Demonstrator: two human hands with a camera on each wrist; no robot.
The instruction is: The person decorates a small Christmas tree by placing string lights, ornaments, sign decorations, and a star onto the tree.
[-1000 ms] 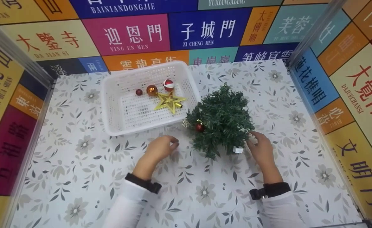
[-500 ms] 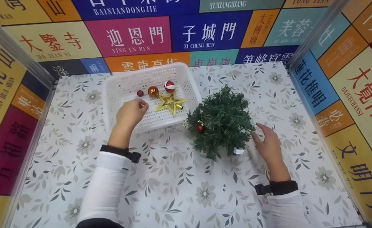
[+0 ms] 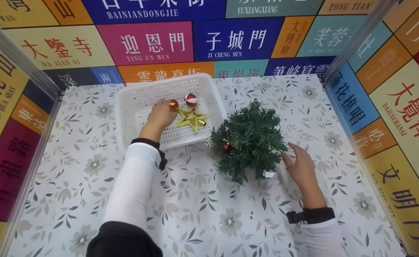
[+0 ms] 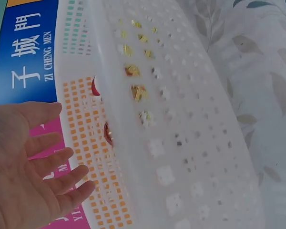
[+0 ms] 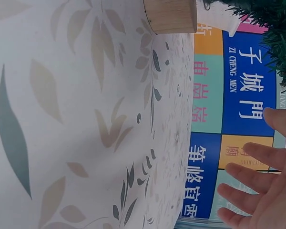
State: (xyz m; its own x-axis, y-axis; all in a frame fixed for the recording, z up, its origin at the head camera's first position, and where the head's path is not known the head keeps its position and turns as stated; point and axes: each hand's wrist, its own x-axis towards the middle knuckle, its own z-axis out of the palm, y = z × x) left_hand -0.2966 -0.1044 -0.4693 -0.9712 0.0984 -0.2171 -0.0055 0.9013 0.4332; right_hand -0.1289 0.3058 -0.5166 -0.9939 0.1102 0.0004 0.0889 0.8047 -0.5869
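My left hand (image 3: pixel 162 116) reaches into the white plastic basket (image 3: pixel 124 132), right beside a shiny orange ball ornament (image 3: pixel 173 104). Its fingers are loosely extended in the left wrist view (image 4: pixel 43 167). A gold star topper (image 3: pixel 192 119) and a red-and-white ball ornament (image 3: pixel 190 99) lie to the right of that hand. My right hand (image 3: pixel 301 165) is held beside the small green Christmas tree (image 3: pixel 252 139), fingers spread and holding nothing. On the tree's left side hang a red ball ornament (image 3: pixel 226 147) and a whitish pine cone-like piece (image 3: pixel 209 142).
The tree stands on a round wooden base (image 5: pixel 171 16), seen in the right wrist view. A white tag (image 3: pixel 268 174) shows at its lower front. Printed panels (image 3: pixel 145 43) wall in the flower-patterned table (image 3: pixel 231 221) at the back and sides.
My left hand has gone from in front of the tree to the basket, then across to the orange ball, covering the small dark red ball. The right hand has drawn slightly away from the tree.
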